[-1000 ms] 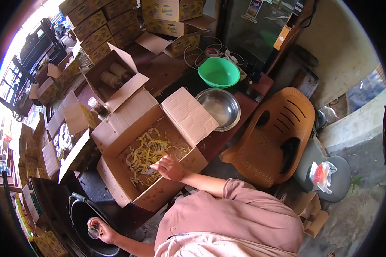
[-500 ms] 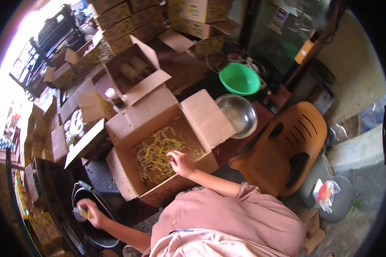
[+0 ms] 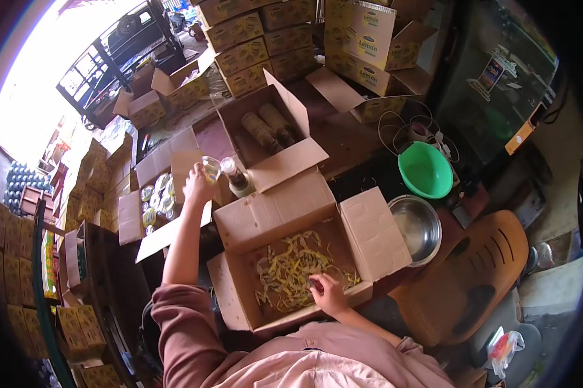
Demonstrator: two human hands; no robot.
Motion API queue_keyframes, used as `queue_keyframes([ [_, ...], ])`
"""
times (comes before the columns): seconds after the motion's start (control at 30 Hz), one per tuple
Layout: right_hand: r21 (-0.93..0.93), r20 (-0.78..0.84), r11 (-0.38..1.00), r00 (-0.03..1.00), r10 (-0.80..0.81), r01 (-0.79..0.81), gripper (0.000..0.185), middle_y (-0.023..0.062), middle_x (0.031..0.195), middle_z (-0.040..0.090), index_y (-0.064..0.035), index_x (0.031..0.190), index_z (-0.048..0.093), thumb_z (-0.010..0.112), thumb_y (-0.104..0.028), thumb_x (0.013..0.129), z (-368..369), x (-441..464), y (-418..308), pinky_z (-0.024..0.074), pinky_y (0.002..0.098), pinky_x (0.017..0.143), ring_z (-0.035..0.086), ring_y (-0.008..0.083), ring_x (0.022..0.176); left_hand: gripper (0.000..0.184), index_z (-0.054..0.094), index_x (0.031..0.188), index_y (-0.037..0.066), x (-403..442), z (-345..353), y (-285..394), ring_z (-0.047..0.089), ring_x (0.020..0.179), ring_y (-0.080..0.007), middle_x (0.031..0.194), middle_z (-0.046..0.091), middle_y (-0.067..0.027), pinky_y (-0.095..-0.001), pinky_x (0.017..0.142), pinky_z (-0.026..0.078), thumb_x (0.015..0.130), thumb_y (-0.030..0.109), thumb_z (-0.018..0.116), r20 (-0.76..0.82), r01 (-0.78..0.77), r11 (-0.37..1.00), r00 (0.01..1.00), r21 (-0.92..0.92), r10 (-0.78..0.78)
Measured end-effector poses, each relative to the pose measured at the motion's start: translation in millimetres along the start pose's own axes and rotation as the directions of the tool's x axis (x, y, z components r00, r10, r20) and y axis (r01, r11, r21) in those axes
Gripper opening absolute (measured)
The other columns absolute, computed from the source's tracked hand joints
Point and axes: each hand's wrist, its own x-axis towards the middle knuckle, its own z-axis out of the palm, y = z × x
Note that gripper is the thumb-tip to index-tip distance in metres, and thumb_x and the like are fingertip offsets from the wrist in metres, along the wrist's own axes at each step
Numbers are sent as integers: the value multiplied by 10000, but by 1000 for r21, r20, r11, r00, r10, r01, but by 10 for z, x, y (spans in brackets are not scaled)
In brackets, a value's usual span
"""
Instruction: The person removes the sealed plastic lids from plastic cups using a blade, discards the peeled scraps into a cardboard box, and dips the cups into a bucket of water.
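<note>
My left hand (image 3: 199, 185) reaches out at the upper left, its fingers closed on a clear glass jar (image 3: 210, 169). Beside that jar stands another jar with dark contents (image 3: 234, 174). My right hand (image 3: 329, 294) is over the near right part of an open cardboard box (image 3: 275, 210), fingers pinched; what they hold, if anything, is too small to name. Yellow-green curled strips (image 3: 291, 271) lie loosely over the bottom of this box.
Behind is an open box (image 3: 236, 129) with wrapped cylinders. On the right are a green basin (image 3: 426, 169), a steel bowl (image 3: 415, 229) and an orange chair (image 3: 466, 284). A box of round packs (image 3: 131, 216) stands left, with stacked lemon cartons (image 3: 239, 55) at the back.
My left hand has moved from the black bucket at the lower left up to the jar beyond the box, still with a glass jar. My right hand stays over the strips. The view has shifted left.
</note>
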Motion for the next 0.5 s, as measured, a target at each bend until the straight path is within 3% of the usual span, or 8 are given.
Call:
queue_keyframes([
  [0.03,14,6,1000,1000,17,-17,235,110,760,545,-44,960,553,590,-28,728,6,-5,6,463,355,600,570,256,659,702,352,1238,115,19,-169,146,478,1084,-323,1164,481,-159,-487,870,376,645,278,689,34,-90,980,996,178,86],
  [0.07,22,2,999,999,33,-33,237,105,768,550,-48,968,555,590,-31,734,11,-19,21,465,355,598,572,257,661,668,414,1215,137,120,-207,229,489,1076,-293,1139,507,-121,-458,869,380,633,285,707,80,-148,928,989,343,128],
  [0.17,9,-10,997,997,78,-78,247,100,764,556,-55,977,560,595,-34,734,52,-14,65,467,347,595,575,248,663,576,493,1166,181,426,-186,537,494,1074,-252,1122,530,-58,-430,871,374,642,282,709,261,-348,721,936,599,235],
  [0.27,-5,-17,992,991,129,-129,248,96,758,558,-57,978,563,598,-36,734,37,8,17,468,343,594,577,240,659,283,614,1057,178,578,243,755,493,1072,-232,1101,567,-19,-460,847,355,798,283,569,391,-442,476,896,760,208],
  [0.33,-22,-8,989,990,144,-144,253,90,761,560,-54,983,561,604,-38,734,20,22,4,474,339,590,581,225,649,304,631,1023,130,672,692,764,523,1035,-253,1089,579,-42,-455,823,366,757,276,606,478,-532,380,847,757,233],
  [0.43,-26,-3,988,989,150,-150,260,90,797,562,-58,998,554,602,-44,743,0,20,14,477,333,591,585,224,657,304,623,1052,79,702,1079,768,543,988,-284,1070,603,-67,-473,804,369,811,241,533,418,-512,174,819,841,392],
  [0.5,-32,-5,986,986,164,-164,256,91,799,563,-60,997,554,600,-45,746,20,19,14,478,331,594,587,226,662,310,622,1054,64,795,1185,800,553,961,-296,1049,614,-73,-476,773,381,820,238,518,484,-550,144,811,823,330],
])
